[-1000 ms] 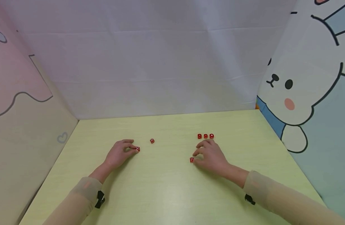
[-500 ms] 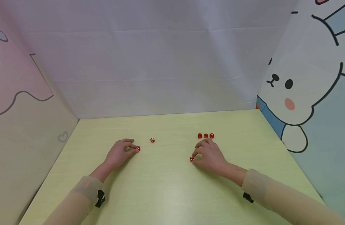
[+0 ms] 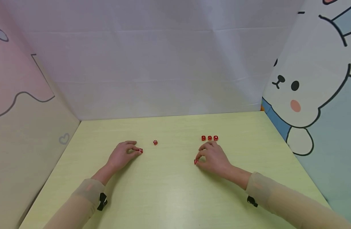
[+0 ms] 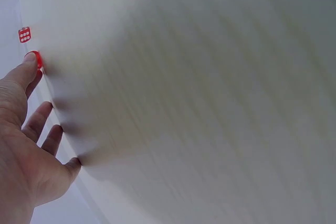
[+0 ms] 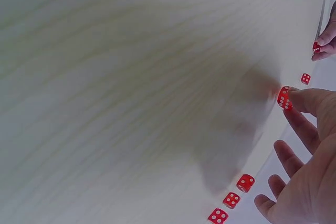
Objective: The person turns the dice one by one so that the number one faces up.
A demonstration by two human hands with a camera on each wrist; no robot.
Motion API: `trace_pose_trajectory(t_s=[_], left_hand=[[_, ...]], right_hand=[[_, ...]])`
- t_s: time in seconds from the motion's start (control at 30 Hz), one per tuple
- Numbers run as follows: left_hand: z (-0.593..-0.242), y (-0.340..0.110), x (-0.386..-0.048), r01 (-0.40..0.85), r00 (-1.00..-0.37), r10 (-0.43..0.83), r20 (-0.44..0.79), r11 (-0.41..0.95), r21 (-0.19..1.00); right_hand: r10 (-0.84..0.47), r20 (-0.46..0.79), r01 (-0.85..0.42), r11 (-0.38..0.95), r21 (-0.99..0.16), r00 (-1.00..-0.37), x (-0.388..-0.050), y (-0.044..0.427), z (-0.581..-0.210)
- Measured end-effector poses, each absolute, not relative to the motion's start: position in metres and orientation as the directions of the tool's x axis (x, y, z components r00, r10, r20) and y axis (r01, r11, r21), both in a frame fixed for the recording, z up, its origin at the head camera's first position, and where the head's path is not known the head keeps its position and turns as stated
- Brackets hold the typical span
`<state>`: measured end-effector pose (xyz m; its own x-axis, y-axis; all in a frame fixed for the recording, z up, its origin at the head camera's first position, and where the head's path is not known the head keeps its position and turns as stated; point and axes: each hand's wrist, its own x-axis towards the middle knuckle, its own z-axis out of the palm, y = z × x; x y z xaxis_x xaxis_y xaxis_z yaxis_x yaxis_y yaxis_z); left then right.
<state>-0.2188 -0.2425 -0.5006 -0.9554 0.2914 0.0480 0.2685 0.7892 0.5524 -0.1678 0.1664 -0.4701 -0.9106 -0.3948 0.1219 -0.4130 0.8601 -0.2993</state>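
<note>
Relative to lone die [image 3: 155, 142]: left hand [image 3: 121, 156], pinching one die [image 3: 140, 150], near, leftward; right hand [image 3: 214, 160], pinching another die [image 3: 196, 161], farther, rightward. Left's closer.

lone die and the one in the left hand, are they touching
Apart: the head view shows a strip of tabletop between the lone die and the pinched die in the left hand.

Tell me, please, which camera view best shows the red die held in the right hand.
The right wrist view: the red die in the right hand looks largest there, mostly uncovered and clearly white-dotted. The head view shows it small; the left wrist view does not show it.
</note>
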Motion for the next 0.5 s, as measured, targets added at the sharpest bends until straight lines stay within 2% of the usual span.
trace_pose_trajectory(t_s=[0.13,0.37,0.5], left_hand=[[-0.5008,-0.2426,-0.2194,0.271,-0.955,0.294,0.049,0.788,0.552],[-0.5011,-0.2426,-0.2197,0.256,-0.957,0.287,0.037,0.782,0.568],[-0.5004,-0.2423,-0.2194,0.267,-0.955,0.295,0.045,0.779,0.567]], right_hand=[[-0.358,0.117,-0.375,0.858,-0.350,-0.927,-0.1675,0.1679,-0.4716],[-0.260,0.039,-0.234,0.783,-0.577,-0.965,-0.1665,0.1702,-0.4759],[-0.230,-0.007,-0.172,0.746,-0.643,-0.973,-0.1657,0.1708,-0.4804]])
